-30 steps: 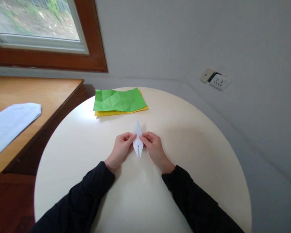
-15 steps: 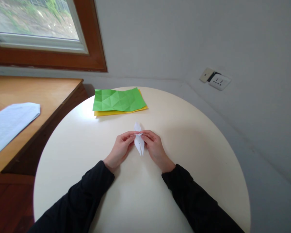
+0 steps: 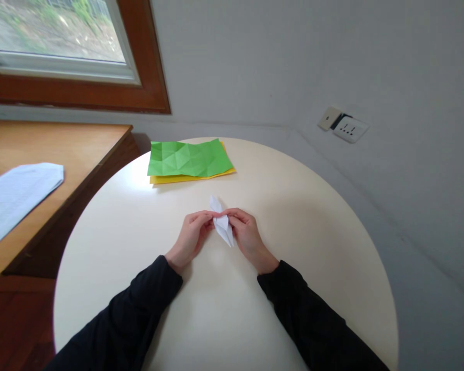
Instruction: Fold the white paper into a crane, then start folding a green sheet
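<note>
A small piece of folded white paper (image 3: 222, 226), narrow and pointed at both ends, is held between my hands over the middle of the round table. My left hand (image 3: 195, 231) pinches its left side with thumb and fingers. From the other side, my right hand (image 3: 247, 234) grips it, the fingers closed near its middle. The paper slants, its far tip leaning left and its near tip pointing toward me on the right. My fingers hide part of its centre.
Beyond my hands, a creased green sheet (image 3: 191, 159) lies over a yellow sheet (image 3: 178, 180) on the white round table (image 3: 313, 247). At left is a wooden desk (image 3: 81, 149) with white paper (image 3: 27, 193). A wall socket (image 3: 350, 129) is at right.
The folded white paper has turned slightly, its far tip swinging left and its near tip right. Its near part now looks wider. My hands stay nearly in place.
</note>
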### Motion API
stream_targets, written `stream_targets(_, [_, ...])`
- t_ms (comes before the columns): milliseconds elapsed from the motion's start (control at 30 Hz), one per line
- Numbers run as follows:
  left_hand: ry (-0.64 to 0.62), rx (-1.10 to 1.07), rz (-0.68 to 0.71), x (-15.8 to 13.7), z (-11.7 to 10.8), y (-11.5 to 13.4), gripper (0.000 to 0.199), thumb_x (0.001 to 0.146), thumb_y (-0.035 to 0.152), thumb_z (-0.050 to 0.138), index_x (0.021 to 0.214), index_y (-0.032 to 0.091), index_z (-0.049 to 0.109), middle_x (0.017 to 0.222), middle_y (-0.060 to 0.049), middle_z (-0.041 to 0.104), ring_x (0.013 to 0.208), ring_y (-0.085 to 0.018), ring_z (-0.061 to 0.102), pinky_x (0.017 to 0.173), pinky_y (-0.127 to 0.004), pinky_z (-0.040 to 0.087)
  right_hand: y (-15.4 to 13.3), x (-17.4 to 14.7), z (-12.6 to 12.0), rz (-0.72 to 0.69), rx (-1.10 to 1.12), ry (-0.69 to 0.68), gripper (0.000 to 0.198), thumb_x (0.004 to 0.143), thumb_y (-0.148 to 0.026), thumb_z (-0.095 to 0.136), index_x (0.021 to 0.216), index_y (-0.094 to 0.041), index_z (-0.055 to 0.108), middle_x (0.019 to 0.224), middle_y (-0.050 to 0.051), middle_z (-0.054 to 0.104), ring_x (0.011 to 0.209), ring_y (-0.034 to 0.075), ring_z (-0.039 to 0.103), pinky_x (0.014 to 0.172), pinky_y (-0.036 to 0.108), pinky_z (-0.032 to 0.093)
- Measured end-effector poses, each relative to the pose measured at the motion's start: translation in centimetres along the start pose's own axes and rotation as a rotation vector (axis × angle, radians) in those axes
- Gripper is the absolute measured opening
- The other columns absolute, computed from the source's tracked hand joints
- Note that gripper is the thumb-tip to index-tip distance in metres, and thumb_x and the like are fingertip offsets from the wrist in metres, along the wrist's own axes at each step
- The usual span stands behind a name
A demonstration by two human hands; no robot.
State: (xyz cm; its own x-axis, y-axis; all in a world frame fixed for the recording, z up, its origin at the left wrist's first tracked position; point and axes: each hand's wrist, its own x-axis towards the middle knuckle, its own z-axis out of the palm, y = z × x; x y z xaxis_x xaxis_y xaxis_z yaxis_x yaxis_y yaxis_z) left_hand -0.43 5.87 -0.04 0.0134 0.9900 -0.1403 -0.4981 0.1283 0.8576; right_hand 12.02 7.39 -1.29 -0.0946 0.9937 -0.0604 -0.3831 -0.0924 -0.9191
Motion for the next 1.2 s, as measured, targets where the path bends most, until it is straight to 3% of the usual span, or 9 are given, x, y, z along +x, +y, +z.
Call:
stream_targets(200, [0.008,0.135,0.006,-0.22,0.02,-0.13,0.023,0.056,0.029,0.078,0.069,0.012,0.071,0.069,-0.004,0.068,0.063,-0.012,0.056,0.063,-0.024,0.043,0.09,0.01,0.05,0.006,-0.016,0.010,0.010,0.060,-0.023,0.059,0.061,-0.020,0.069,0.058,-0.003,0.062,0.058,0.012,0.051,0.056,0.024,0.039])
stream_targets(400, [0.012,0.175,0.082,-0.15,0.11,-0.11,0.028,0.057,0.031,0.079,0.074,0.012,0.068,0.069,-0.002,0.067,0.061,-0.010,0.056,0.061,-0.023,0.042,0.20,-0.02,0.09,-0.115,-0.142,0.024,0.009,0.064,-0.028,0.065,0.067,-0.020,0.067,0.066,-0.001,0.065,0.065,0.014,0.056,0.063,0.026,0.044])
stream_targets(500, [0.018,0.200,0.127,-0.14,0.16,-0.05,0.028,0.058,0.031,0.078,0.074,0.013,0.064,0.064,0.001,0.063,0.058,-0.009,0.053,0.057,-0.021,0.040,0.01,-0.19,0.20,-0.134,-0.168,0.021,0.011,0.064,-0.027,0.067,0.072,-0.020,0.065,0.073,0.000,0.067,0.069,0.014,0.059,0.067,0.027,0.046])
stream_targets(667, [0.014,0.202,0.164,-0.23,0.08,-0.17,0.030,0.061,0.031,0.076,0.069,0.017,0.052,0.058,0.006,0.052,0.053,-0.006,0.046,0.053,-0.019,0.035,-0.08,-0.32,0.19,-0.117,-0.125,0.005,0.023,0.063,-0.026,0.067,0.084,-0.022,0.058,0.065,-0.004,0.062,0.058,0.011,0.056,0.056,0.024,0.043])
stream_targets(967, [-0.014,0.239,0.145,-0.10,-0.20,-0.34,0.037,0.062,0.029,0.075,0.063,0.018,0.039,0.055,0.008,0.042,0.050,-0.005,0.037,0.049,-0.018,0.027,0.42,-0.15,-0.12,-0.159,-0.143,0.018,0.022,0.063,-0.025,0.067,0.078,-0.021,0.051,0.059,-0.007,0.053,0.053,0.009,0.049,0.053,0.022,0.038])
stream_targets(1200, [0.000,0.273,0.215,-0.06,-0.08,-0.45,0.030,0.066,0.028,0.072,0.067,0.018,0.044,0.059,0.007,0.047,0.053,-0.006,0.041,0.052,-0.018,0.032,0.14,-0.30,0.20,-0.188,-0.200,0.020,0.019,0.066,-0.028,0.066,0.079,-0.021,0.054,0.065,-0.004,0.057,0.060,0.011,0.055,0.058,0.024,0.044])
